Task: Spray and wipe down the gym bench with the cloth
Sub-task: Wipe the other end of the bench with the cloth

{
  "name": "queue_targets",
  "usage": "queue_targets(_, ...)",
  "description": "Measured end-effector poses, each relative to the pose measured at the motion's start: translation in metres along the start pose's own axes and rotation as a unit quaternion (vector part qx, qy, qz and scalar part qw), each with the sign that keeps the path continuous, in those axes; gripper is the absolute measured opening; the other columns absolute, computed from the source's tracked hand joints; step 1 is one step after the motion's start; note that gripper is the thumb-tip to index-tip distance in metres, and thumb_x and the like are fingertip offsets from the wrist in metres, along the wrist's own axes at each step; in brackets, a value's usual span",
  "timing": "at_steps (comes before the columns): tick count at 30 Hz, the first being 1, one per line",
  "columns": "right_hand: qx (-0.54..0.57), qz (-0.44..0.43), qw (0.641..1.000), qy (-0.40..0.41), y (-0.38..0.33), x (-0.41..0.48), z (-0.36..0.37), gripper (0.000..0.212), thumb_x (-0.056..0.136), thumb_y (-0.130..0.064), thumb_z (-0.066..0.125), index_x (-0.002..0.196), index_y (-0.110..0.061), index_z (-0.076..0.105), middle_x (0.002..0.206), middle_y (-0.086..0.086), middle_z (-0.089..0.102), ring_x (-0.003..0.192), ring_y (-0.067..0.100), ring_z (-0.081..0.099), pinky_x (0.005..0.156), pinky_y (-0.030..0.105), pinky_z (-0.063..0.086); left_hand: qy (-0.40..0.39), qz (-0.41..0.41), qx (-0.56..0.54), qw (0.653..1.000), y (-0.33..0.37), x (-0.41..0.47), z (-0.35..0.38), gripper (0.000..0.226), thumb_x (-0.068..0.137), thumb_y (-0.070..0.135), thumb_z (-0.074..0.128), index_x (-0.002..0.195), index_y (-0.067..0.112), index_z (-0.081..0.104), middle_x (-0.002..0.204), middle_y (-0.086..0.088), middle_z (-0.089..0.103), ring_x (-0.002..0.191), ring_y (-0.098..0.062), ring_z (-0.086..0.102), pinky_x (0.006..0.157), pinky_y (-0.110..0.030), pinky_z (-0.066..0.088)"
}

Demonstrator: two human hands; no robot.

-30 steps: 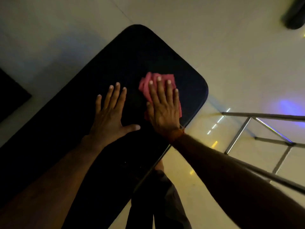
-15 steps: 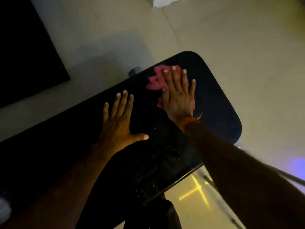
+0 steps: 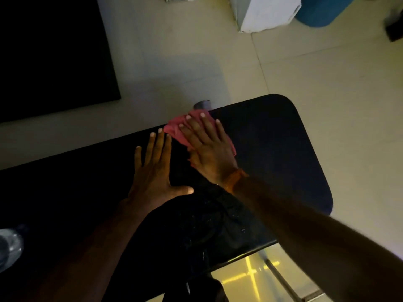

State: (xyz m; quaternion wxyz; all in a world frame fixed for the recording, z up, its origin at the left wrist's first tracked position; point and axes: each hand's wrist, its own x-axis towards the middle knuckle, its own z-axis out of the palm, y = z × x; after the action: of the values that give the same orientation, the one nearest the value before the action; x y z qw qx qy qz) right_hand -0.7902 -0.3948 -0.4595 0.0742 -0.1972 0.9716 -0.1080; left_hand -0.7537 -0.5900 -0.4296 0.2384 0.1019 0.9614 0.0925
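Observation:
The black padded gym bench [image 3: 283, 153] runs from the lower left to a rounded end at the right. A pink cloth [image 3: 177, 130] lies at the bench's far edge, flattened under my right hand [image 3: 207, 149], whose fingers are spread over it. My left hand [image 3: 152, 171] rests palm down on the pad just left of the cloth, fingers apart and holding nothing. Small droplets glisten on the pad near its front edge, below my right wrist. A clear bottle [image 3: 9, 245] shows at the left border; whether it is the sprayer I cannot tell.
A black floor mat [image 3: 50, 53] covers the upper left. A white unit [image 3: 266, 12] and a blue container [image 3: 322, 9] stand on the tiled floor at the top right. A metal bar [image 3: 281, 277] of the frame shows under the bench's front edge.
My right hand has slid the cloth from the bench's end toward its far edge and closer to my left hand. The left hand stayed flat on the pad. My view swung, bringing more floor in.

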Motion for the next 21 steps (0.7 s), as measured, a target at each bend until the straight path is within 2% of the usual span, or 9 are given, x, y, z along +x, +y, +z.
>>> queue_targets(2, -0.025, -0.024, 0.999, 0.000, 0.029, 0.004, -0.006, 0.063, 0.105, -0.039, 0.037, 0.164, -0.028, 0.020, 0.173, 0.001, 0.016, 0.161, 0.029, 0.005, 0.128, 0.060, 0.008, 0.000, -0.013, -0.008, 1.000, -0.001, -0.009, 0.002, 0.153, 0.052, 0.096, 0.057, 0.163, 0.017, -0.013, 0.170, -0.001, -0.026, 0.155, -0.019, -0.027, 0.124, -0.057, -0.006)
queue_targets(5, 0.010, 0.144, 0.989, 0.033, 0.030, 0.012, -0.007, 0.061, 0.106, -0.036, 0.030, 0.165, -0.024, 0.020, 0.173, 0.001, 0.016, 0.161, 0.031, 0.005, 0.128, 0.061, 0.006, -0.007, -0.021, -0.008, 1.000, -0.007, -0.024, 0.004, 0.154, 0.052, 0.095, 0.062, 0.163, 0.018, -0.014, 0.169, 0.000, -0.027, 0.156, -0.019, -0.027, 0.124, -0.057, -0.005)
queue_targets(6, 0.027, 0.158, 0.986, 0.040, 0.016, 0.004, -0.004, 0.062, 0.106, -0.035, 0.029, 0.165, -0.022, 0.018, 0.174, 0.002, 0.013, 0.161, 0.032, 0.003, 0.128, 0.061, 0.007, -0.010, -0.020, -0.007, 1.000, -0.009, -0.027, 0.004, 0.154, 0.052, 0.095, 0.062, 0.163, 0.018, -0.014, 0.169, 0.000, -0.028, 0.155, -0.019, -0.028, 0.125, -0.057, -0.006)
queue_targets(11, -0.017, -0.060, 0.998, -0.009, 0.009, -0.084, 0.007, 0.065, 0.105, -0.033, 0.038, 0.165, -0.023, 0.016, 0.174, 0.000, 0.010, 0.161, 0.028, 0.004, 0.128, 0.058, 0.015, -0.028, -0.002, -0.005, 1.000, -0.007, -0.047, 0.007, 0.156, 0.052, 0.095, 0.064, 0.163, 0.018, -0.014, 0.168, -0.007, -0.029, 0.155, -0.026, -0.028, 0.124, -0.061, -0.006)
queue_targets(12, -0.023, -0.035, 0.999, 0.000, 0.018, -0.087, 0.004, 0.064, 0.106, -0.033, 0.036, 0.165, -0.025, 0.016, 0.174, -0.001, 0.010, 0.161, 0.027, 0.005, 0.127, 0.059, 0.016, -0.029, 0.003, -0.004, 1.000, -0.005, -0.051, 0.009, 0.155, 0.052, 0.095, 0.063, 0.163, 0.018, -0.014, 0.168, -0.008, -0.029, 0.155, -0.027, -0.028, 0.124, -0.062, -0.006)
queue_targets(15, 0.028, 0.186, 0.982, 0.035, -0.008, -0.092, 0.007, 0.063, 0.108, -0.034, 0.032, 0.166, -0.027, 0.008, 0.175, -0.003, 0.000, 0.161, 0.026, -0.004, 0.129, 0.059, 0.010, -0.035, 0.019, 0.008, 0.999, -0.003, -0.061, 0.017, 0.155, 0.052, 0.095, 0.063, 0.162, 0.019, -0.016, 0.168, -0.010, -0.029, 0.154, -0.029, -0.029, 0.122, -0.062, -0.008)
queue_targets(16, 0.041, 0.192, 0.980, 0.038, -0.030, -0.100, 0.014, 0.064, 0.108, -0.034, 0.032, 0.166, -0.026, 0.007, 0.175, -0.002, -0.002, 0.161, 0.027, -0.005, 0.129, 0.059, 0.008, -0.037, 0.022, 0.012, 0.999, -0.004, -0.064, 0.018, 0.156, 0.053, 0.095, 0.064, 0.161, 0.019, -0.018, 0.167, -0.011, -0.030, 0.154, -0.030, -0.030, 0.122, -0.062, -0.009)
queue_targets(19, -0.008, 0.041, 0.999, -0.006, -0.052, -0.145, 0.027, 0.071, 0.105, -0.038, 0.038, 0.166, -0.025, 0.006, 0.175, 0.000, -0.001, 0.161, 0.028, -0.004, 0.128, 0.058, 0.010, -0.046, 0.047, 0.015, 0.998, -0.006, -0.073, 0.023, 0.156, 0.054, 0.094, 0.065, 0.160, 0.020, -0.023, 0.166, -0.011, -0.033, 0.153, -0.030, -0.031, 0.123, -0.063, -0.009)
queue_targets(21, -0.048, 0.053, 0.997, -0.011, -0.029, -0.155, 0.019, 0.073, 0.104, -0.039, 0.041, 0.166, -0.030, 0.003, 0.174, -0.004, -0.003, 0.161, 0.027, -0.004, 0.128, 0.060, 0.009, -0.050, 0.063, 0.023, 0.996, -0.008, -0.082, 0.028, 0.156, 0.054, 0.093, 0.065, 0.160, 0.021, -0.023, 0.166, -0.011, -0.034, 0.153, -0.031, -0.031, 0.123, -0.063, -0.009)
